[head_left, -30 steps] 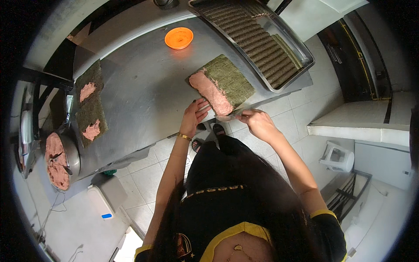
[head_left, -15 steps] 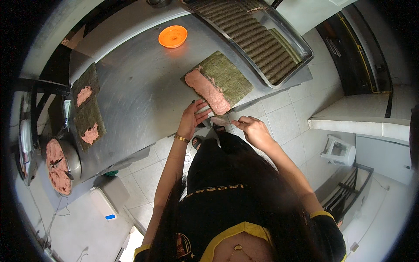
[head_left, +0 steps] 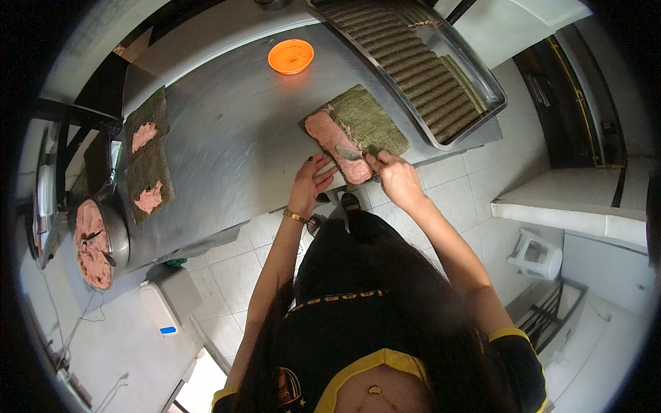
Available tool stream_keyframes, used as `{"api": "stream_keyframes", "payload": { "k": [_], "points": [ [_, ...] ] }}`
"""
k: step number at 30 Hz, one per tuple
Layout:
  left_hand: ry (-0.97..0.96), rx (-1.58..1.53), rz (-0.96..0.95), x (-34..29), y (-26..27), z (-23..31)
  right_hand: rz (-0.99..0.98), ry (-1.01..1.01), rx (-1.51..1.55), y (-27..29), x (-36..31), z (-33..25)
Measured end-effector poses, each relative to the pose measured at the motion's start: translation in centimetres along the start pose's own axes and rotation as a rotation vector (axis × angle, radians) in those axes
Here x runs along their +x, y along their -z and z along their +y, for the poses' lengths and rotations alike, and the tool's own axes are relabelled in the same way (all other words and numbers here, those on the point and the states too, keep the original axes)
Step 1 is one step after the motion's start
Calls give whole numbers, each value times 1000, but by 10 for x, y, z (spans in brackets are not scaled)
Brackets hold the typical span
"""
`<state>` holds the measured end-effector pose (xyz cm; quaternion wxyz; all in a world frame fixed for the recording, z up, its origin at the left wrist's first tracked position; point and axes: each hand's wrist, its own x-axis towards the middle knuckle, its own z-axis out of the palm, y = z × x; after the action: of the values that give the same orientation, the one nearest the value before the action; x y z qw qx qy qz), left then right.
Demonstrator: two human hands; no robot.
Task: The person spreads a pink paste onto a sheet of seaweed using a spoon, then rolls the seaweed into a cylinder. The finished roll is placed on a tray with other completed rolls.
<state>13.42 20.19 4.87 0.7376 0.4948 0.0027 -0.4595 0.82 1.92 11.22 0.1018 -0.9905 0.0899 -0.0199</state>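
Observation:
A dark green nori sheet (head_left: 380,122) lies near the right end of the steel table, with a thick strip of pink minced filling (head_left: 330,132) spread along its left side. My right hand (head_left: 399,180) is closed round the handle of a spoon (head_left: 348,153), whose bowl rests on the filling toward its near end. Beside the sheet's near left edge is my left hand (head_left: 315,180), palm turned up and fingers apart, holding nothing; its fingertips are close to or touching the sheet's edge.
An orange bowl (head_left: 290,56) stands farther back. At the back right a metal tray (head_left: 444,141) holds rows of nori rolls (head_left: 406,58). Two more nori sheets (head_left: 148,172) with pink dabs lie left, near a metal bowl (head_left: 118,237) heaped with filling. The steel table (head_left: 227,138) ends before my body.
My right hand has brought the spoon up and left, from beyond the table's near edge onto the filling. My left hand stays beside the sheet. The whole view has shifted slightly.

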Motion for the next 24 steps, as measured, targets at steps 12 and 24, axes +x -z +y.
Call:
{"api": "stream_keyframes", "payload": {
  "k": [12, 24],
  "points": [
    [-57, -53, 55, 2, 0, -2, 48, 53, 270, 29, 6, 24],
    [-103, 3, 171, -12, 5, -4, -41, 539, 11, 24, 107, 51]
  ]
}}
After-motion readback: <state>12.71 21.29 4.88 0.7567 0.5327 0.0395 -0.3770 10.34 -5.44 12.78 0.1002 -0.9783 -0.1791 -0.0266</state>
